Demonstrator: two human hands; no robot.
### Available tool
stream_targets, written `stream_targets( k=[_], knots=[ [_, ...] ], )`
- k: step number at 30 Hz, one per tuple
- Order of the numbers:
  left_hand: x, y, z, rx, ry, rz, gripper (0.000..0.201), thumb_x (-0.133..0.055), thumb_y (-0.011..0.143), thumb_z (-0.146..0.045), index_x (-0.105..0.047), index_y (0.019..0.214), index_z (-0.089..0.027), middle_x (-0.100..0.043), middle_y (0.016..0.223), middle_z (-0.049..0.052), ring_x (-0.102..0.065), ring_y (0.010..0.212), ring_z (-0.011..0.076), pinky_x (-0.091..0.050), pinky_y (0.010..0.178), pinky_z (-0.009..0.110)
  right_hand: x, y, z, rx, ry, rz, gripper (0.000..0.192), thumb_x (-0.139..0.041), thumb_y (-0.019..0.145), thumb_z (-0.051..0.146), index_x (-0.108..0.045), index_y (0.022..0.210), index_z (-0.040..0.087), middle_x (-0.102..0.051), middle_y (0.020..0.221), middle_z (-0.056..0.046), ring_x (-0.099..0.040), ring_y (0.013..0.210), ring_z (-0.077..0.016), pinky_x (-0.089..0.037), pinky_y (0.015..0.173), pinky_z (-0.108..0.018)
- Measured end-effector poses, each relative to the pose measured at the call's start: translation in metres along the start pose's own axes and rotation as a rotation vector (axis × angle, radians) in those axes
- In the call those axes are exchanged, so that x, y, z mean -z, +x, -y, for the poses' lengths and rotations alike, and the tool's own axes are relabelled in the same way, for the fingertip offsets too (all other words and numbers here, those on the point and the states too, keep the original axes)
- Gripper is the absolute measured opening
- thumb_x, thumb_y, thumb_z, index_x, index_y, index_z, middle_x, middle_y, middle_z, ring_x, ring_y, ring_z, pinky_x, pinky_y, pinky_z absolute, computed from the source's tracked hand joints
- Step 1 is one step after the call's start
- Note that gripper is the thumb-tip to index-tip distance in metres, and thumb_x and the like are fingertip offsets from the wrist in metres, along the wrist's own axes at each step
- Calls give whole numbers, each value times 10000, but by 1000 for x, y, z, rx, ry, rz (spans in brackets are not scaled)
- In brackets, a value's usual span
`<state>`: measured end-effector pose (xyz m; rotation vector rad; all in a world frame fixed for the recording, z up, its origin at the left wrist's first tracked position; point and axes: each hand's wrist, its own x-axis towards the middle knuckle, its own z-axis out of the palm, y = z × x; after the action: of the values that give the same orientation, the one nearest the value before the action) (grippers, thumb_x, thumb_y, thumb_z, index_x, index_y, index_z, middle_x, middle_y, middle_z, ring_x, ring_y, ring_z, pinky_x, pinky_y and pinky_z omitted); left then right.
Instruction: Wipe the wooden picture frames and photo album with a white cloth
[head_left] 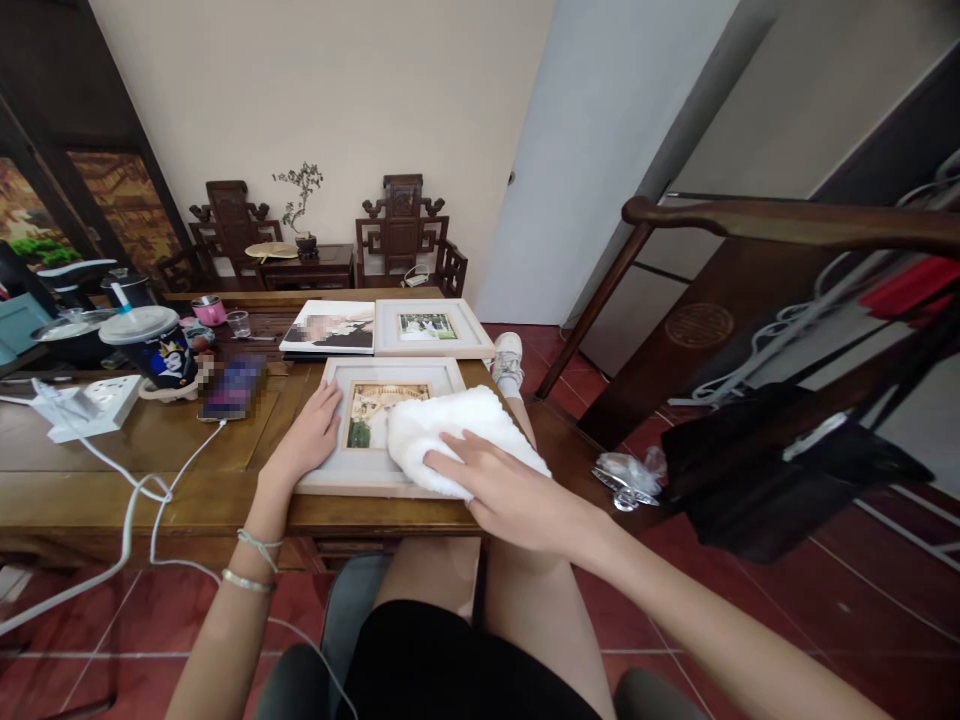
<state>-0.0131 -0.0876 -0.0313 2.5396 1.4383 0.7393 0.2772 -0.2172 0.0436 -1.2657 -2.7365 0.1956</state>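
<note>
Your picture frame (362, 462) sits right at the table's (217, 500) near right corner, long side looking roughly parallel to the near edge. Left hand (309, 435) is loose, fingers flat on the frame's left border. Right hand (495, 482) has a grip on the white cloth (469, 410), which covers the frame's right half. The uncovered print (364, 410) lies left of your right hand, between both hands, left one nearer.

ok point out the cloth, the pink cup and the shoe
Cloth (463, 414): head view, on its upper surface, just beyond the fingers.
Pink cup (210, 314): head view, on its outer side.
Shoe (508, 350): head view, on its upper part.
</note>
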Motion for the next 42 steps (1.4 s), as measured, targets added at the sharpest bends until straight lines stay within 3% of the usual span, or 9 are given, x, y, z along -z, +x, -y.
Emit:
stream_targets(
  k=[4, 11, 15, 20, 24, 27, 31, 35, 42],
  knots=[
    [1, 1, 1, -14, 3, 39, 510, -343, 954, -245, -499, 1409, -76, -442, 1524, 172, -285, 1488, 278, -239, 1229, 521, -10, 9, -7, -38, -5, -63, 647, -400, 710, -19, -494, 1335, 118, -522, 1373, -225, -390, 1370, -316, -346, 1084, -508],
    [2, 1, 2, -11, -2, 54, 509, -342, 971, -299, -514, 1400, -87, -447, 1526, 155, -294, 1485, 271, -241, 1230, 509, -18, 73, -73, -186, -75, -274, 577, -388, 768, 12, -463, 1336, 82, -593, 1210, -228, -517, 1146, -350, -400, 967, -503],
    [5, 0, -3, 15, 1, 61, 514, -343, 972, -301, -519, 1395, -69, -446, 1524, 167, -293, 1485, 276, -232, 1234, 500, -18, 100, -94, -167, -155, -265, 565, -388, 791, -3, -455, 1347, 67, -566, 1283, -246, -435, 1288, -367, -330, 1040, -514],
    [5, -3, -5, 31, -28, 36, 512, -343, 970, -288, -522, 1387, -52, -449, 1519, 179, -296, 1483, 280, -238, 1230, 509, -26, 86, -84, -98, -198, -247, 550, -402, 777, -18, -479, 1316, 62, -575, 1280, -229, -451, 1302, -341, -286, 1101, -505],
    [4, -6, -4, 44, -70, 6, 489, -365, 972, -308, -521, 1396, -122, -454, 1523, 144, -308, 1480, 262, -243, 1226, 515, -22, 50, -57, -28, -172, -176, 572, -414, 759, -16, -486, 1317, 85, -585, 1257, -216, -449, 1323, -324, -299, 1112, -522],
    [3, -6, -5, 49, -66, 10, 495, -367, 969, -308, -521, 1394, -104, -454, 1522, 152, -302, 1482, 263, -235, 1231, 502, -14, 24, -34, -7, -99, -93, 632, -409, 714, -31, -480, 1329, 96, -568, 1290, -224, -446, 1333, -314, -339, 1097, -519],
    [3, -6, -5, 32, -56, 1, 485, -375, 966, -308, -531, 1386, -123, -460, 1518, 147, -315, 1475, 273, -245, 1225, 519, -11, 8, -13, 5, -35, -57, 658, -412, 700, -19, -469, 1342, 120, -540, 1349, -224, -413, 1366, -318, -362, 1084, -532],
    [4, -6, -4, 19, -49, 15, 484, -372, 969, -319, -538, 1380, -123, -460, 1516, 152, -312, 1476, 282, -246, 1222, 532, -18, 20, -21, -32, -62, -126, 626, -411, 728, -10, -459, 1343, 92, -544, 1342, -240, -405, 1364, -331, -347, 1088, -547],
    [2, -5, -1, -6, -21, 17, 483, -362, 969, -326, -546, 1372, -134, -475, 1504, 143, -320, 1468, 289, -260, 1213, 542, -20, 84, -76, -163, -116, -251, 611, -390, 760, -15, -428, 1363, 74, -552, 1326, -259, -423, 1334, -364, -348, 1043, -540]
  ],
)
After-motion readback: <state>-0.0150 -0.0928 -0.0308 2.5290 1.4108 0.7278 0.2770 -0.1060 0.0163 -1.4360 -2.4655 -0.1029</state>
